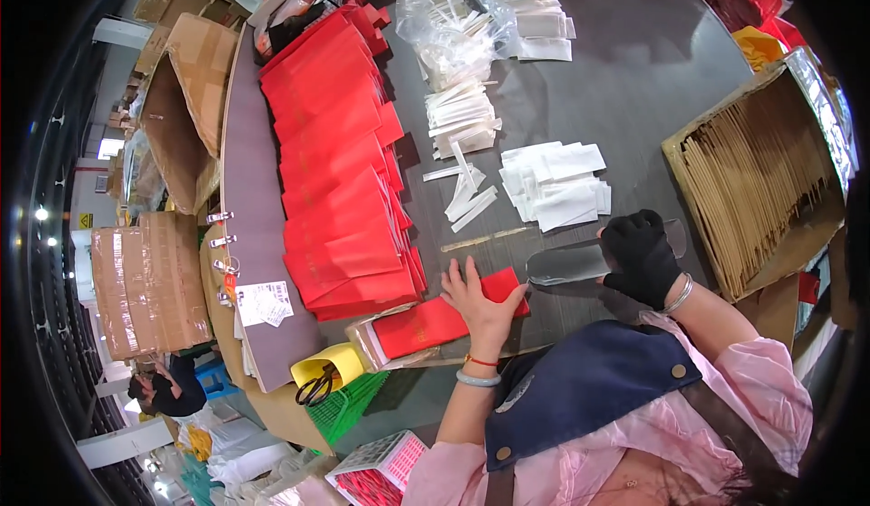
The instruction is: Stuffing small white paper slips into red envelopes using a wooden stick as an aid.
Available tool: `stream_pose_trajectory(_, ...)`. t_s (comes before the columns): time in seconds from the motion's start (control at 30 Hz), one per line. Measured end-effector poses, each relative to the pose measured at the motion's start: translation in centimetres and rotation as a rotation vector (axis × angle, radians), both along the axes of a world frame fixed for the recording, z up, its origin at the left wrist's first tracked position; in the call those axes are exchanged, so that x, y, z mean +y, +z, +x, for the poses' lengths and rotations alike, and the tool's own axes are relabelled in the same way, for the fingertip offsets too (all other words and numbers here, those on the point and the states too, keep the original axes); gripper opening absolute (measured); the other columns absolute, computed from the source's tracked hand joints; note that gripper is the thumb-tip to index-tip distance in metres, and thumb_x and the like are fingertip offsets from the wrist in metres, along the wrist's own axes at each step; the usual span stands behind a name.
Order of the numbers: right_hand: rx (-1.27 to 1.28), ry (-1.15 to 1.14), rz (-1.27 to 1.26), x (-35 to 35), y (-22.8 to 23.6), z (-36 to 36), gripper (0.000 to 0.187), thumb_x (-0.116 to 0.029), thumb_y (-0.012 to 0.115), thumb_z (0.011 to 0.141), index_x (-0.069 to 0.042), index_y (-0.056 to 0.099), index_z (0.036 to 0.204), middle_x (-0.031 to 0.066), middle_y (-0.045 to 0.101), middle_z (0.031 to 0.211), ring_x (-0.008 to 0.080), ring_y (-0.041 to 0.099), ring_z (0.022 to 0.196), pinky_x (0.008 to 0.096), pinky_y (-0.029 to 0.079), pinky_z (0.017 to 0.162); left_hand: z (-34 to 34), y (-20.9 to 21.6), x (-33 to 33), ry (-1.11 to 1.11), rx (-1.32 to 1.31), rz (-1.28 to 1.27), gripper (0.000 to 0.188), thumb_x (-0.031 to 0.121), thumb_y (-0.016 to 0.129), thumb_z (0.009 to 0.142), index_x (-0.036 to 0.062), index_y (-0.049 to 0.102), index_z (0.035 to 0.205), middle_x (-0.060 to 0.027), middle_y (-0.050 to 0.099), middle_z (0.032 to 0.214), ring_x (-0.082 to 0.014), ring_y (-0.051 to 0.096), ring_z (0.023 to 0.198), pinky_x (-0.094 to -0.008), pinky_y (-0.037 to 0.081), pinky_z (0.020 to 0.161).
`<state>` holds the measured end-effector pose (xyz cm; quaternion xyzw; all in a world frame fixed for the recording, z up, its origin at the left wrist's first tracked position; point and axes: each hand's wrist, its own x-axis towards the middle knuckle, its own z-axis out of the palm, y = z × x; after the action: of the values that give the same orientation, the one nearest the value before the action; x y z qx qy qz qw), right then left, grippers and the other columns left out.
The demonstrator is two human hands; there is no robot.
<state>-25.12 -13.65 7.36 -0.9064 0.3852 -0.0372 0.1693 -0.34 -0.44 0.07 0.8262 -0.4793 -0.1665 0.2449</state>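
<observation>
Near the table's front edge, my left hand [480, 305] lies with fingers spread over a long red paper envelope [421, 327]. The envelope's left end meets a small cardboard holder [370, 341] wrapped in clear tape. To the right, my right hand [637, 254], in a black fingerless glove, is closed round a long, flat, shiny grey piece [566, 265] with a rounded end; its exact kind is unclear. Beyond my hands lie a pile of white paper slips [555, 183] and several loose narrow white strips [468, 196].
Rows of overlapping red envelopes [340, 171] cover the table's left side. White strips fill a clear plastic bag [453, 21] at the back. A cardboard box of upright brown sheets [761, 175] stands at right. A yellow cup with black scissors [328, 375] hangs at the front left edge.
</observation>
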Motion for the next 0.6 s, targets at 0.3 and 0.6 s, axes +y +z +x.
stream_pose_trajectory(0.3, 0.040, 0.014, 0.036, 0.5, -0.7, -0.1, 0.063, -0.041, 0.081, 0.063, -0.007, 0.060, 0.111, 0.0119, 0.059, 0.108, 0.0298, 0.056, 0.106, 0.0477, 0.033, 0.101, -0.2, 0.0, -0.1, -0.015, -0.003, 0.011, 0.101, 0.048, 0.085, 0.064, 0.0024, 0.039, 0.142, -0.0210, 0.031, 0.149, -0.0426, 0.019, 0.141, -0.0594, 0.010, 0.114)
stream_pose_trajectory(0.6, -0.043, 0.190, 0.091, 2.1, -4.3, 4.8, 0.069, -0.052, 0.077, 0.064, -0.006, 0.061, 0.112, 0.0142, 0.059, 0.111, 0.0332, 0.053, 0.109, 0.0500, 0.034, 0.099, -0.1, 0.1, -0.4, -0.069, -0.016, 0.013, 0.094, 0.044, 0.083, 0.067, 0.0028, 0.041, 0.141, -0.0203, 0.033, 0.148, -0.0402, 0.024, 0.139, -0.0566, 0.014, 0.114)
